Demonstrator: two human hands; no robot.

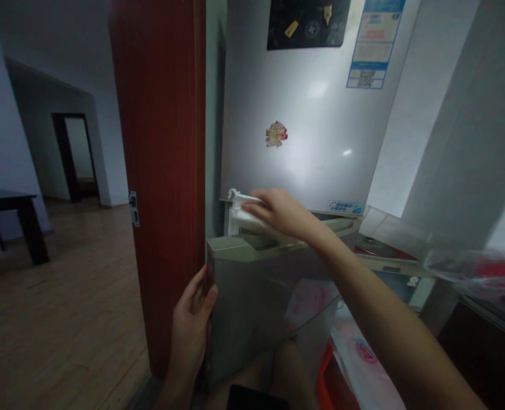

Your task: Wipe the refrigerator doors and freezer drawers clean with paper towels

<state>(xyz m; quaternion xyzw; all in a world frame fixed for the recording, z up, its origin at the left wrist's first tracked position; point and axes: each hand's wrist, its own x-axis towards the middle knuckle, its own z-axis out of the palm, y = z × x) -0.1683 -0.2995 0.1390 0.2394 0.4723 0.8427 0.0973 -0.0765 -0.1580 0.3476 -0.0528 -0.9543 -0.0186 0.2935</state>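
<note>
My left hand [192,319] grips the outer edge of the lower refrigerator door [256,302], which is swung open towards me. My right hand [278,210] reaches over the top of that door, its fingers closed on a white piece [240,212] that looks like plastic, with a curled end at the left. Part of this piece is hidden by my fingers, and its exact kind is hard to make out. Above it, the silver upper refrigerator door [312,114] is closed. The inside of the lower compartment is mostly hidden.
A red-brown wooden door [162,142] stands close on the left. At the lower right are a red container [329,376] and a white plastic bag [363,353]. A cabinet-like appliance [393,279] stands behind my right arm. A dark table [8,199] is far left.
</note>
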